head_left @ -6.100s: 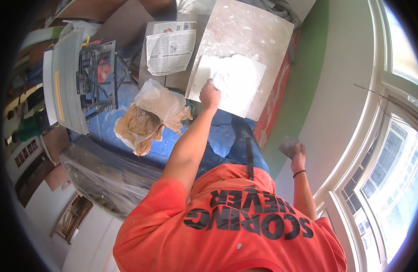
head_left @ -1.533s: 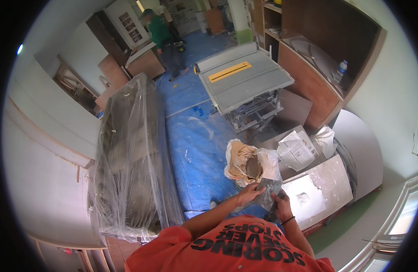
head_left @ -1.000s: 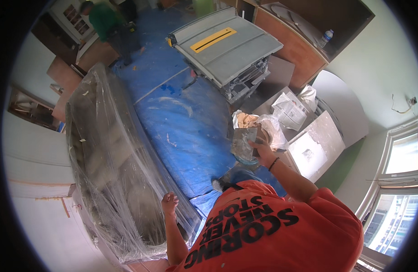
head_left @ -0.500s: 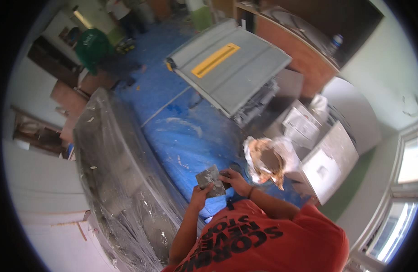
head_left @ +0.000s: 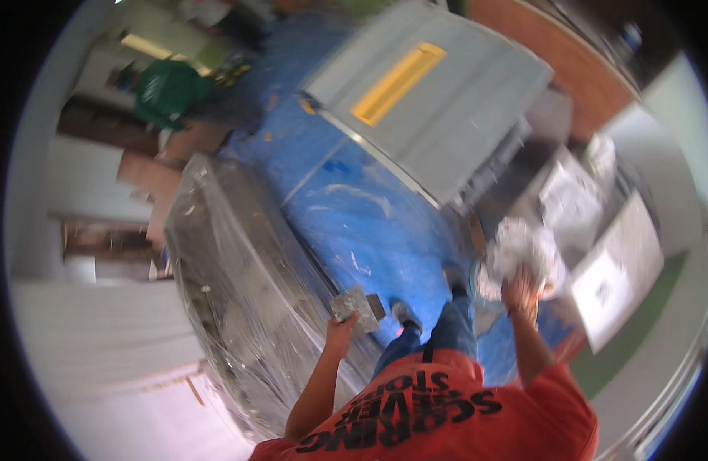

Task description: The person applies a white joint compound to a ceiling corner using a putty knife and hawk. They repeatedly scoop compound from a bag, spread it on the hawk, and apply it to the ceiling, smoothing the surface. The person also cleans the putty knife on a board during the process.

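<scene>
Just above the near end of the long plastic-wrapped piece of furniture (head_left: 250,284), the left hand (head_left: 340,333) holds a flat, grey, smeared plate (head_left: 355,305), its fingers closed on the plate's near edge; a small dark flat piece (head_left: 377,306) shows at the plate's right side, though blur hides whether it is joined to it or a separate thing; the plate is held up over the floor side of the furniture, left of the person's shoes (head_left: 405,313).

Well apart from it, to the right, the right hand (head_left: 520,292) is at the near side of a whitish plastic bag (head_left: 523,247), overlapping it in the view; motion blur covers the fingers, so I cannot tell whether they grip the bag or only touch it; the bag stands by the person's legs, on the side of a pale board (head_left: 620,270) that bears a bright white patch (head_left: 604,292).

Beyond the hands, blue sheeting (head_left: 346,223) covers the floor; a grey machine top (head_left: 446,100) with a yellow strip (head_left: 398,84) stands on the far side of it; a blurred pale sheet (head_left: 569,198) lies between that machine and the pale board; at the upper left, a co-worker in a green top (head_left: 168,92) bends forward.
</scene>
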`<action>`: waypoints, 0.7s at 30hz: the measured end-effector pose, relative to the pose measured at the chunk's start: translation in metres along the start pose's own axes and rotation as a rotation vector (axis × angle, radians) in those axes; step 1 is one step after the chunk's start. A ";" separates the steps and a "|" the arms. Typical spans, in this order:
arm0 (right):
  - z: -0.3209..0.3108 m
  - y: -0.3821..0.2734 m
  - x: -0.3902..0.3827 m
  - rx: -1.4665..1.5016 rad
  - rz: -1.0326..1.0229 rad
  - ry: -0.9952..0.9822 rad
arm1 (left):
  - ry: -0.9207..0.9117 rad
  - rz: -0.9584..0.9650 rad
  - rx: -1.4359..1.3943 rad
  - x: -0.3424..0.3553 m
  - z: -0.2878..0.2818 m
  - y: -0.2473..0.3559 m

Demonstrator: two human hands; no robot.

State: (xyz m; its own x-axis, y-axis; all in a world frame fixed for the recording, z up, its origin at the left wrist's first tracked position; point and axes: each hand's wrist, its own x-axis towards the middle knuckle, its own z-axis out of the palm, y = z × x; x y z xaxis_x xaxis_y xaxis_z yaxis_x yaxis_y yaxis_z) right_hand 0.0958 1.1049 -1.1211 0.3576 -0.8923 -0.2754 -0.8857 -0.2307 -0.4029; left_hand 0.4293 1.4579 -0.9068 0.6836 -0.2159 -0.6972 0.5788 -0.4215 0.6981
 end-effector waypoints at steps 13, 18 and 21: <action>0.074 0.088 0.087 -0.097 0.200 -0.385 | -0.061 -0.154 0.405 0.061 -0.052 -0.036; 0.057 0.077 0.101 0.103 0.332 -0.354 | -0.106 -0.217 0.435 0.064 -0.051 -0.035; 0.028 0.048 0.080 -0.047 0.140 0.108 | -0.104 -0.179 0.426 0.063 -0.042 -0.025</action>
State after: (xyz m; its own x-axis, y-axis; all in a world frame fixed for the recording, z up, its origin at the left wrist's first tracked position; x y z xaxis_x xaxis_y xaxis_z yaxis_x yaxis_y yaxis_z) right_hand 0.0900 1.0329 -1.1872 0.1985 -0.9529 -0.2292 -0.9383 -0.1172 -0.3252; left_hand 0.4763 1.4917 -0.9614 0.5287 -0.1848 -0.8284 0.4347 -0.7793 0.4513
